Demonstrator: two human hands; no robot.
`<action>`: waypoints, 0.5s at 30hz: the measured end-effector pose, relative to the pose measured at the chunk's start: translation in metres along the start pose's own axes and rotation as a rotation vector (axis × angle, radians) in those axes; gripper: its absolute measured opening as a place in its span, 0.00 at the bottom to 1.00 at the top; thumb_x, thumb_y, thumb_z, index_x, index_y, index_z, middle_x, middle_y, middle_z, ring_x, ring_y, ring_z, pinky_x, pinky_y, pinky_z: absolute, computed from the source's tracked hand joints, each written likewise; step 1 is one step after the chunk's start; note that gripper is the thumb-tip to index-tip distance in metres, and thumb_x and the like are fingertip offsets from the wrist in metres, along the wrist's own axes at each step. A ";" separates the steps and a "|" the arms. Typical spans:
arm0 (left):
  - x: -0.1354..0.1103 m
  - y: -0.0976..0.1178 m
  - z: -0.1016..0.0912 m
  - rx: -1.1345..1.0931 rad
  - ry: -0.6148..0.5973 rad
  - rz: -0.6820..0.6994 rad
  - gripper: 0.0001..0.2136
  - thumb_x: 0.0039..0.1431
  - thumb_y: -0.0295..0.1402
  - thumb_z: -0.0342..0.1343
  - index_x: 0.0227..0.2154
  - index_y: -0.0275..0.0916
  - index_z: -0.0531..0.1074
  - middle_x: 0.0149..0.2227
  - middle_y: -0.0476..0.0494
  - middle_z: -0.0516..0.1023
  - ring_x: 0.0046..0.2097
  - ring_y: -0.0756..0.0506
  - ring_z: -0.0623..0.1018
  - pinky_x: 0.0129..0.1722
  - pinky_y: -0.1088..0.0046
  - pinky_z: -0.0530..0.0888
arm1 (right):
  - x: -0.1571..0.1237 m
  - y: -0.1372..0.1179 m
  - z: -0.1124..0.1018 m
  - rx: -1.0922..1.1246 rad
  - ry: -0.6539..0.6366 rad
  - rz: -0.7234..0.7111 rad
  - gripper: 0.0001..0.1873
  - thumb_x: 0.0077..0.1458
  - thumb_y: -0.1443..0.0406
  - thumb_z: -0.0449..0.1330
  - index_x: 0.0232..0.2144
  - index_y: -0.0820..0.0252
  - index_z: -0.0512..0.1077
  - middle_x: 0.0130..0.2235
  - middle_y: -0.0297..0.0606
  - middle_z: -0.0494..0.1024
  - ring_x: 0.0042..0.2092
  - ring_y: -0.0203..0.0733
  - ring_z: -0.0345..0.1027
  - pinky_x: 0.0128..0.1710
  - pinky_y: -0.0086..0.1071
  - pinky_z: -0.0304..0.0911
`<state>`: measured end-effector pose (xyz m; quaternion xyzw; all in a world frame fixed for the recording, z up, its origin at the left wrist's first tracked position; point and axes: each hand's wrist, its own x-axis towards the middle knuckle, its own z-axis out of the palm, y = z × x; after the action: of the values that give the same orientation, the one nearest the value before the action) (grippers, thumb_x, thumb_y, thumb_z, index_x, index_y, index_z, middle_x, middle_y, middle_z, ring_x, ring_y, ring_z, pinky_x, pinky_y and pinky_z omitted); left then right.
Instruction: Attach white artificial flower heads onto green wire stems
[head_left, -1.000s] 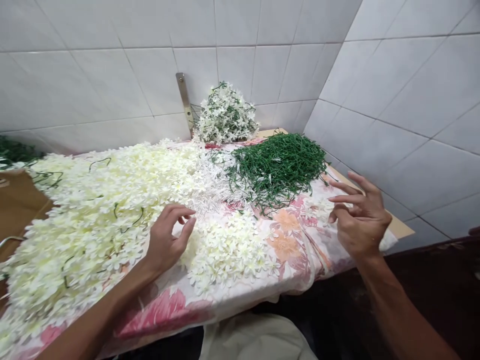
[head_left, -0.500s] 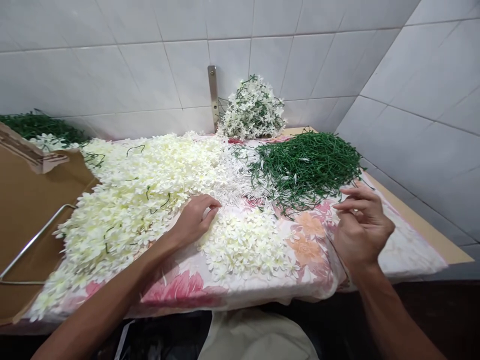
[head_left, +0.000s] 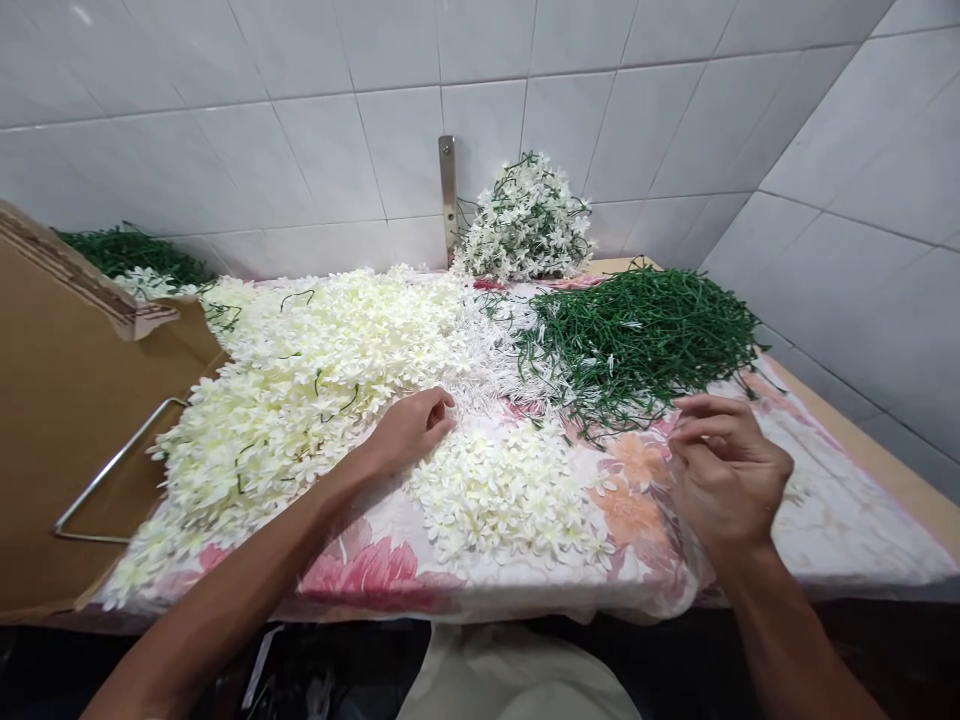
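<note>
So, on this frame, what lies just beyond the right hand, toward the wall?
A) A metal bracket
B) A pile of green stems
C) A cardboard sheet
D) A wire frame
B: the pile of green stems lies directly beyond the right hand, on the floral cloth.

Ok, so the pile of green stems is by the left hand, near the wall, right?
Not by the left hand: the pile of green stems lies just beyond the right hand, as the head view shows. The left hand is at the edge of the white flowers. The pile is near the wall, as you said.
</note>
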<state>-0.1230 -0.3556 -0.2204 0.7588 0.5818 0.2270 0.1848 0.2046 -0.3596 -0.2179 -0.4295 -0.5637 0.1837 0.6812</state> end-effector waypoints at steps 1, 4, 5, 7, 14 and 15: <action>0.000 0.000 0.000 0.004 0.001 0.001 0.08 0.56 0.34 0.55 0.37 0.38 0.70 0.29 0.49 0.74 0.29 0.49 0.72 0.30 0.74 0.67 | 0.000 0.001 0.000 0.014 0.005 0.010 0.11 0.42 0.75 0.59 0.17 0.55 0.70 0.35 0.38 0.72 0.37 0.42 0.65 0.31 0.35 0.57; 0.001 0.002 0.000 0.022 0.008 0.012 0.08 0.53 0.35 0.58 0.34 0.37 0.70 0.29 0.48 0.72 0.30 0.49 0.71 0.30 0.73 0.66 | -0.001 0.001 -0.001 0.070 0.029 0.044 0.10 0.40 0.76 0.56 0.15 0.57 0.67 0.32 0.36 0.71 0.36 0.42 0.64 0.31 0.35 0.54; 0.002 0.003 -0.001 0.027 0.006 0.019 0.08 0.53 0.35 0.58 0.33 0.37 0.70 0.30 0.48 0.72 0.30 0.49 0.71 0.31 0.73 0.66 | -0.001 0.001 -0.001 0.073 0.034 0.058 0.11 0.39 0.76 0.55 0.15 0.57 0.67 0.31 0.36 0.70 0.36 0.42 0.64 0.30 0.35 0.52; 0.003 0.005 0.000 0.037 -0.006 0.032 0.06 0.54 0.35 0.58 0.32 0.37 0.72 0.30 0.48 0.71 0.30 0.49 0.70 0.31 0.73 0.66 | -0.002 -0.002 -0.001 0.078 0.035 0.084 0.11 0.39 0.76 0.54 0.15 0.56 0.67 0.31 0.36 0.70 0.37 0.44 0.64 0.30 0.35 0.51; 0.005 0.005 0.005 0.042 0.018 0.021 0.06 0.58 0.30 0.51 0.28 0.37 0.70 0.32 0.45 0.72 0.33 0.46 0.71 0.33 0.70 0.64 | -0.002 -0.002 0.003 0.126 0.055 0.045 0.08 0.41 0.75 0.58 0.17 0.58 0.70 0.32 0.36 0.70 0.38 0.42 0.65 0.38 0.38 0.57; 0.005 0.005 0.004 0.032 0.023 0.021 0.06 0.58 0.30 0.51 0.28 0.37 0.70 0.32 0.45 0.72 0.33 0.46 0.71 0.33 0.71 0.64 | -0.001 -0.002 0.004 0.120 0.031 0.055 0.06 0.42 0.73 0.59 0.20 0.58 0.71 0.33 0.36 0.71 0.39 0.42 0.65 0.38 0.37 0.57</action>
<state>-0.1160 -0.3518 -0.2205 0.7653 0.5793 0.2282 0.1635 0.2000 -0.3601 -0.2173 -0.4062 -0.5290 0.2292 0.7089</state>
